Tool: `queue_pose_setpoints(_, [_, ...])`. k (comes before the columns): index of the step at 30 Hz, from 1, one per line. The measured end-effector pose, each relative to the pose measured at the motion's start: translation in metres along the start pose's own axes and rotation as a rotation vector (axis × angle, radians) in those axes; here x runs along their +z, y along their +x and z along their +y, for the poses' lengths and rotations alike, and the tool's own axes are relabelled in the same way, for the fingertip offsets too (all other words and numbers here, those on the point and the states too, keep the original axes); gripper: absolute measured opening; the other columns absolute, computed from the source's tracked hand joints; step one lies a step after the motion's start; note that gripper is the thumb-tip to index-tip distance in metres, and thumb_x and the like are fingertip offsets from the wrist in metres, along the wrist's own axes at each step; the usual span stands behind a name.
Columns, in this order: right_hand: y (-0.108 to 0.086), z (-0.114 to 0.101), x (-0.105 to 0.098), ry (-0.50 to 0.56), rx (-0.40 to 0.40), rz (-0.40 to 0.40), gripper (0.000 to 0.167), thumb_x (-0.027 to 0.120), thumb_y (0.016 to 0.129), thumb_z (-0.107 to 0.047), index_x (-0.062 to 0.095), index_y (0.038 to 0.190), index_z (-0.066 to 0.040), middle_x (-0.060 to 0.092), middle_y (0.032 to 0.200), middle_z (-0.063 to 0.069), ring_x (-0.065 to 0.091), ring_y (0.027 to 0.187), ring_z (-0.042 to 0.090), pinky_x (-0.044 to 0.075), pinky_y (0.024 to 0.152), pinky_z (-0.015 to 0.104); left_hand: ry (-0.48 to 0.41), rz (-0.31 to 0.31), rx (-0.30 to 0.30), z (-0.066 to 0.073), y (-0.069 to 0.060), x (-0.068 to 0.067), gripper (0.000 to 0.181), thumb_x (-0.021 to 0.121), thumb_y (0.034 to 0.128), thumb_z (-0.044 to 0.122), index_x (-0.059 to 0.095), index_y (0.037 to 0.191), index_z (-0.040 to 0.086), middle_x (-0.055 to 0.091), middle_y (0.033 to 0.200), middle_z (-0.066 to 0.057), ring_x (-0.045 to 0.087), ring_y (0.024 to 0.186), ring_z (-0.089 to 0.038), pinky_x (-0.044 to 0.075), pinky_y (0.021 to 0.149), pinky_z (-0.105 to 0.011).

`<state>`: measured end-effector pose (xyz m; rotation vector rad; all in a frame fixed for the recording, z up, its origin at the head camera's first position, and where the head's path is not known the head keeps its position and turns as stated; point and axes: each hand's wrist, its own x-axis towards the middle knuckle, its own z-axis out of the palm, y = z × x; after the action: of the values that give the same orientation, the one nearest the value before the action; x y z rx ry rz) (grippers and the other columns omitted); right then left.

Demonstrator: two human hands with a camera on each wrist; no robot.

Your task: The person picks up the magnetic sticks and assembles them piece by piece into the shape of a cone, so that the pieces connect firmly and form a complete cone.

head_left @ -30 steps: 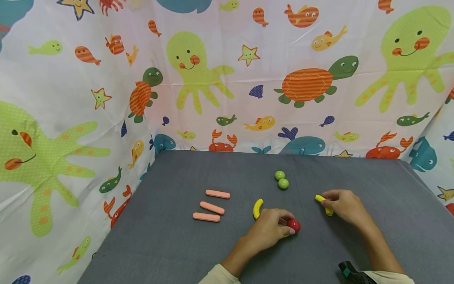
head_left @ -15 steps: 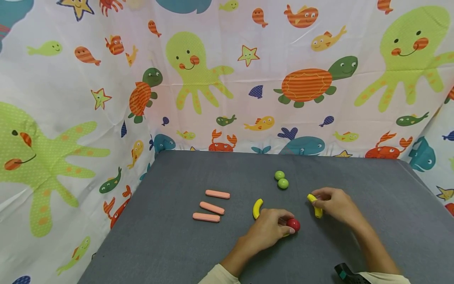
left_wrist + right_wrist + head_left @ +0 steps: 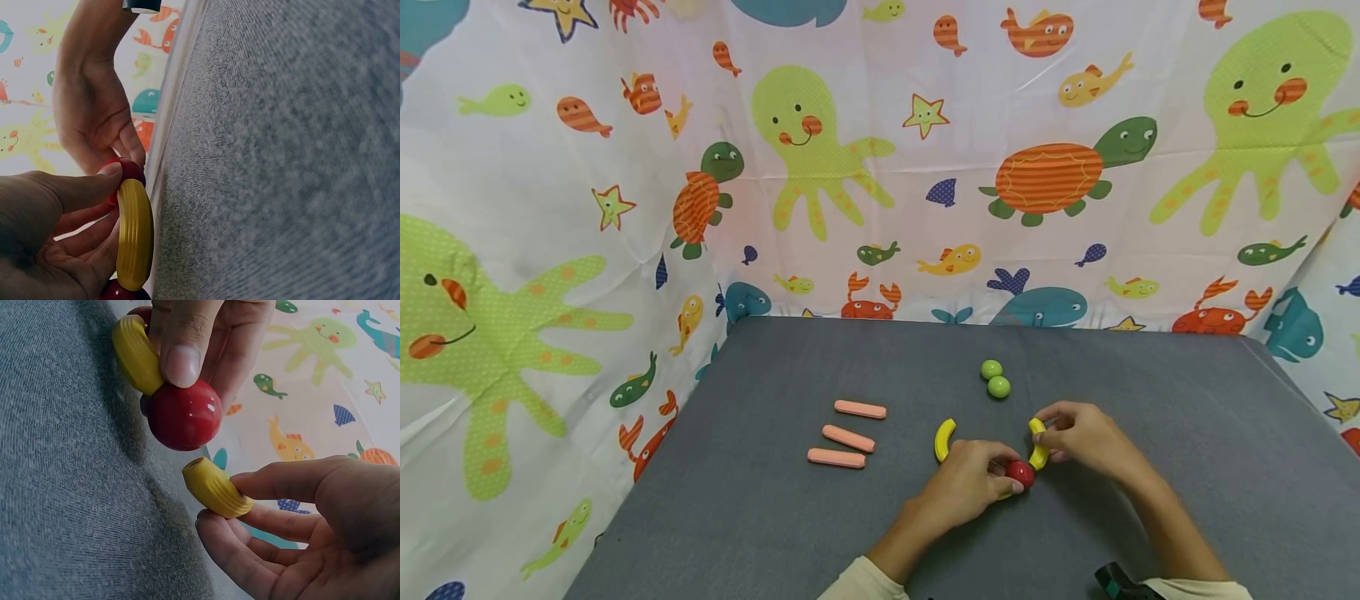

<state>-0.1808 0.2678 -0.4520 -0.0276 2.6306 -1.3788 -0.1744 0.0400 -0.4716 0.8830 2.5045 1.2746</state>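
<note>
My left hand point(image 3: 972, 485) pinches a glossy red ball point(image 3: 1019, 474) between thumb and fingers, low over the table. A ribbed, curved yellow piece point(image 3: 135, 234) joins that ball, and a second red ball point(image 3: 124, 290) sits at its other end, cut off by the left wrist view's edge. My right hand point(image 3: 1092, 439) holds another curved yellow piece point(image 3: 215, 489) between thumb and fingertips; a hole shows in its end. In the right wrist view that end faces the red ball with a small gap. A third yellow piece point(image 3: 944, 439) lies just beyond my left hand.
Several things lie on the grey table point(image 3: 760, 525). Three pink sticks point(image 3: 848, 438) are to the left, and two green balls point(image 3: 998, 387) are farther back. A white curtain point(image 3: 865, 275) with sea animals hangs behind and along the sides.
My right hand has moved left with its yellow piece, which now stands close beside the red ball. The left hand and the things on the table have stayed in place.
</note>
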Motion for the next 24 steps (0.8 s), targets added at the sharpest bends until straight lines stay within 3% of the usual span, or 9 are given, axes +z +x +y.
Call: queue_pose_setpoints(24, [-0.0009, -0.0014, -0.0008, 0.048, 0.015, -0.075, 0.038, 0.075, 0.098, -0.014, 0.067, 0.127, 0.008, 0.071, 0.095, 0.011, 0.071, 0.079, 0.024, 0.063, 0.073, 0.037, 0.014, -0.008, -0.025, 0.0014, -0.0013, 0.0006, 0.027, 0.087, 0.0887, 0.01, 0.08, 0.115, 0.009, 0.077, 0.099, 0.008, 0.063, 0.077, 0.008, 0.051, 0.07, -0.012])
